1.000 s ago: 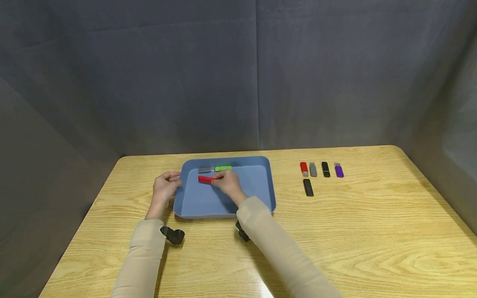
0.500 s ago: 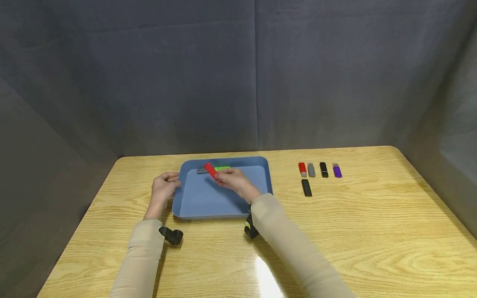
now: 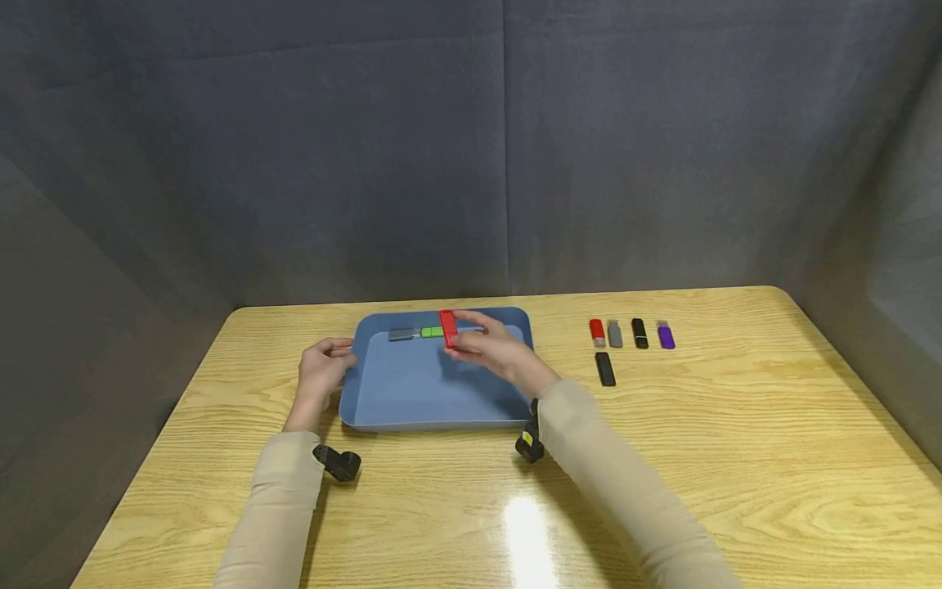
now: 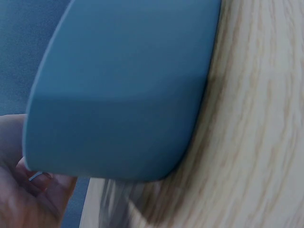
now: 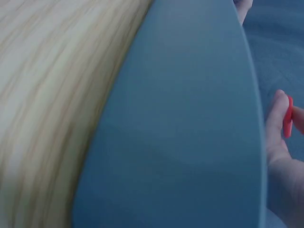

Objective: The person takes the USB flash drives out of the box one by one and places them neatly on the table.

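My right hand [image 3: 496, 348] pinches a red USB stick [image 3: 448, 329] between thumb and fingers over the back of the blue tray [image 3: 401, 388]. The stick is held up on end; in the right wrist view, its red edge [image 5: 288, 118] shows between the fingertips. Behind it in the tray lie a grey USB stick [image 3: 401, 334] and a green USB stick [image 3: 431, 332], end to end along the back wall. My left hand [image 3: 321, 372] grips the tray's left rim. The left wrist view shows that hand [image 4: 28, 194] at the tray wall, partly hidden by it.
Right of the tray, a red stick [image 3: 597, 333], a grey one [image 3: 615, 334], a black one [image 3: 639, 333] and a purple one [image 3: 666, 335] lie in a row on the wooden table [image 3: 736, 442]. Another black stick [image 3: 605, 369] lies in front. A dark curtain [image 3: 368, 164] hangs behind.
My right hand has lifted the red USB stick from the tray floor, moved it right and turned it from lying crosswise to on end. The left hand stays at the rim.
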The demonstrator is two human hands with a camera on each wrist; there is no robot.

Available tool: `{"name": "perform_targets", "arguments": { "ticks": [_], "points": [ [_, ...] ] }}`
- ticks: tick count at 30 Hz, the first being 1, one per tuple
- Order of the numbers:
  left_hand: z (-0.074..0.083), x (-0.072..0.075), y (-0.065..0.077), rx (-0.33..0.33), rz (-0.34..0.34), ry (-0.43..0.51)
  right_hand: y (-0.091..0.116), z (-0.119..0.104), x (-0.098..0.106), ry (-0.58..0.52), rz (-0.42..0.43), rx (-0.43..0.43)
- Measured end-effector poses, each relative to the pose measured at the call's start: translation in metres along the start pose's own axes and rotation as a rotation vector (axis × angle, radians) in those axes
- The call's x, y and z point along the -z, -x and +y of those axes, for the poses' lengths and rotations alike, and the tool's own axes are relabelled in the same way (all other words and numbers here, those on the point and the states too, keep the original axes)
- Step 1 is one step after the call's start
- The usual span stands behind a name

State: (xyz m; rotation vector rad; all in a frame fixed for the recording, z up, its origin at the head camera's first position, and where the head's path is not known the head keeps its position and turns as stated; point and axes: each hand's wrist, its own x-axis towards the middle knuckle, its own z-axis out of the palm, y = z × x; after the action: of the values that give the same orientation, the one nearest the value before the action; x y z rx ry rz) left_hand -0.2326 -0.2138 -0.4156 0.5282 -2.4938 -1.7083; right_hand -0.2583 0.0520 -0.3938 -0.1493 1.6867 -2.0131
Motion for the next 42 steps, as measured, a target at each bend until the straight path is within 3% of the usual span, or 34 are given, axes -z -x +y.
{"name": "perform_targets", "arguments": {
  "ticks": [9, 23, 29, 42],
  "points": [
    [-0.002, 0.001, 0.000, -0.004, 0.000, -0.015, 0.021, -0.007, 0.032, 0.135, -0.130, 0.048],
    [-0.004, 0.001, 0.000, 0.003, 0.005, 0.006, 0.050, -0.015, 0.072, 0.257, -0.011, 0.084],
    [-0.003, 0.002, 0.001, 0.001, 0.003, 0.010, 0.056, -0.016, 0.085, 0.238, 0.028, 0.117],
    [-0.004, 0.003, 0.001, 0.001, -0.006, 0.028, 0.070, -0.021, 0.106, 0.270, 0.107, 0.065]
  ]
}}
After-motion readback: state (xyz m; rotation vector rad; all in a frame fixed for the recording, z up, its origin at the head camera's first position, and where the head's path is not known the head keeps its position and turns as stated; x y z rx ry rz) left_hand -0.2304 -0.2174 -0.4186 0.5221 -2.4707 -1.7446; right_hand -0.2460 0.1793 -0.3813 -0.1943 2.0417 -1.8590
